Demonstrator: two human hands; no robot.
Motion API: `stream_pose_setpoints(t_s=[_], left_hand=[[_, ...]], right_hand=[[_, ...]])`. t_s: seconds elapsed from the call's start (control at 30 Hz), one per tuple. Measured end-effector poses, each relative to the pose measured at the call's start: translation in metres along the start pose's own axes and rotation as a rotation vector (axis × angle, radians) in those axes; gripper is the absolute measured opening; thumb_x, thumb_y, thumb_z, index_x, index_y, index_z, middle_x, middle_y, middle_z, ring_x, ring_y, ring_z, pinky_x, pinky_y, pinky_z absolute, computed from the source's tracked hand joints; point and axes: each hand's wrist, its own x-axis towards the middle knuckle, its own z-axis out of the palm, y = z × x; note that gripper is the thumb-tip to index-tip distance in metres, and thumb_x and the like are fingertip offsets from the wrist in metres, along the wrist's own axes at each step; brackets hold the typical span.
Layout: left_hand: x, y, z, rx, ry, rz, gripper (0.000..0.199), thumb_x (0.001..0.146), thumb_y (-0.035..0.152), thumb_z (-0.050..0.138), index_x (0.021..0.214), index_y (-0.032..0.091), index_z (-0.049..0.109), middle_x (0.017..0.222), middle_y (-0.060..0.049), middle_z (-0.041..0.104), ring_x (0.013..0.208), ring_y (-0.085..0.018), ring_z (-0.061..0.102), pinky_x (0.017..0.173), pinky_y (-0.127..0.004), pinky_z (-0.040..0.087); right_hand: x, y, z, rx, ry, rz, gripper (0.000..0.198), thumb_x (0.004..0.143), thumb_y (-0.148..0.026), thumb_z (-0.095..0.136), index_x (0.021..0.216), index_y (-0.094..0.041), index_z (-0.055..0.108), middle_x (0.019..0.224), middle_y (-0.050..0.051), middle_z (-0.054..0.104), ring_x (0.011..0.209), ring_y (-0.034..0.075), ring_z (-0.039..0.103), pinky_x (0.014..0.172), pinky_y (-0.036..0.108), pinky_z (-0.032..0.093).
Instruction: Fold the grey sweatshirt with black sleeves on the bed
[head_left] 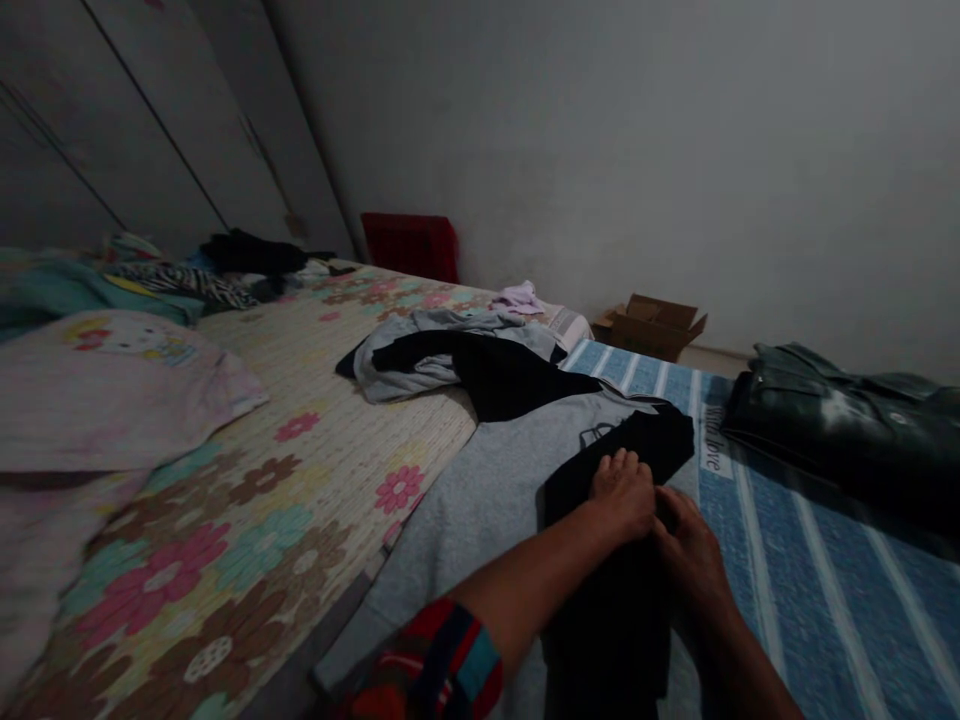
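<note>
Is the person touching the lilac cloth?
No, the left hand and right hand are at the black sleeve, while the lilac cloth lies farther back.

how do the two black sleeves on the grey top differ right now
Pose: the folded sleeve lies over the front of the grey top, while the outstretched sleeve reaches away from it onto crumpled grey cloth.
Contact: the left hand rests on the folded sleeve, the right hand at its edge; neither hand touches the outstretched sleeve.
Shared: both are black and belong to the same top.
</note>
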Motion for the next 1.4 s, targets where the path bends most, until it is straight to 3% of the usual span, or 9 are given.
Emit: stream_pose_setpoints(t_s=[0.17,0.37,0.63,0.8,0.87,0.97,1.03,1.2,1.4], left_hand=[[0.006,0.0,0.02,-0.072,0.15,-0.015,0.043,0.087,0.027,0.041,0.124,0.006,0.047,0.142,-0.017,0.039,0.136,-0.028,0.027,0.112,-0.044,0.021],[0.001,-0.009,0.035,-0.062,0.231,0.016,0.045,0.091,0.032,0.033,0.13,0.009,0.042,0.147,-0.014,0.033,0.138,-0.026,0.021,0.113,-0.048,0.016],[0.003,-0.005,0.027,-0.073,0.108,-0.056,0.052,0.093,0.036,0.025,0.14,0.014,0.033,0.153,-0.011,0.022,0.142,-0.026,0.009,0.112,-0.055,0.008],[0.011,-0.003,0.009,-0.035,-0.032,-0.084,0.055,0.089,0.033,0.035,0.14,0.014,0.035,0.153,-0.012,0.024,0.14,-0.03,0.014,0.11,-0.059,0.013],[0.015,-0.003,0.001,0.004,-0.057,-0.076,0.054,0.084,0.034,0.043,0.134,0.013,0.042,0.148,-0.014,0.032,0.137,-0.032,0.022,0.107,-0.06,0.018],[0.02,-0.003,-0.008,0.041,-0.03,-0.058,0.041,0.08,0.035,0.05,0.114,0.015,0.059,0.129,-0.014,0.052,0.122,-0.031,0.042,0.101,-0.056,0.031],[0.024,-0.004,-0.01,0.049,0.01,-0.052,0.034,0.082,0.033,0.047,0.107,0.014,0.062,0.121,-0.015,0.057,0.115,-0.029,0.047,0.1,-0.052,0.033],[0.034,-0.01,0.001,0.041,0.095,0.019,0.042,0.088,0.027,0.039,0.125,0.01,0.049,0.141,-0.014,0.041,0.134,-0.025,0.027,0.11,-0.047,0.021],[0.04,-0.019,0.021,0.004,0.137,0.033,0.041,0.093,0.029,0.028,0.127,0.013,0.046,0.145,-0.01,0.039,0.137,-0.024,0.025,0.111,-0.049,0.02]], right_hand=[[-0.001,-0.001,-0.003,-0.036,-0.011,-0.01,0.037,0.072,-0.037,0.047,0.104,-0.021,0.057,0.107,0.009,0.061,0.103,0.028,0.056,0.092,0.045,0.042],[-0.002,-0.001,-0.004,-0.047,-0.018,-0.025,0.035,0.072,-0.035,0.048,0.103,-0.021,0.058,0.107,0.01,0.061,0.102,0.027,0.056,0.092,0.044,0.043],[-0.003,0.002,-0.002,-0.052,-0.015,-0.049,0.037,0.073,-0.032,0.045,0.106,-0.019,0.057,0.108,0.009,0.061,0.102,0.025,0.056,0.092,0.043,0.043],[-0.003,0.002,-0.001,-0.039,0.004,-0.063,0.036,0.074,-0.034,0.046,0.104,-0.02,0.058,0.105,0.009,0.062,0.101,0.026,0.057,0.091,0.044,0.044],[-0.003,0.002,-0.001,-0.045,-0.001,-0.058,0.037,0.074,-0.035,0.047,0.106,-0.02,0.058,0.107,0.009,0.062,0.102,0.026,0.057,0.091,0.044,0.044],[-0.004,0.003,0.0,-0.05,0.011,-0.046,0.042,0.076,-0.037,0.047,0.113,-0.019,0.055,0.111,0.009,0.061,0.104,0.027,0.057,0.091,0.045,0.044],[-0.004,0.005,0.001,-0.05,0.014,-0.045,0.044,0.078,-0.039,0.048,0.117,-0.019,0.053,0.114,0.01,0.06,0.107,0.027,0.056,0.092,0.045,0.044],[-0.005,0.006,0.002,-0.034,0.01,-0.058,0.045,0.08,-0.039,0.048,0.12,-0.019,0.052,0.12,0.011,0.058,0.112,0.027,0.053,0.095,0.046,0.042],[-0.006,0.004,0.002,-0.029,-0.006,-0.035,0.048,0.08,-0.038,0.048,0.125,-0.018,0.049,0.125,0.011,0.055,0.116,0.027,0.051,0.099,0.046,0.039]])
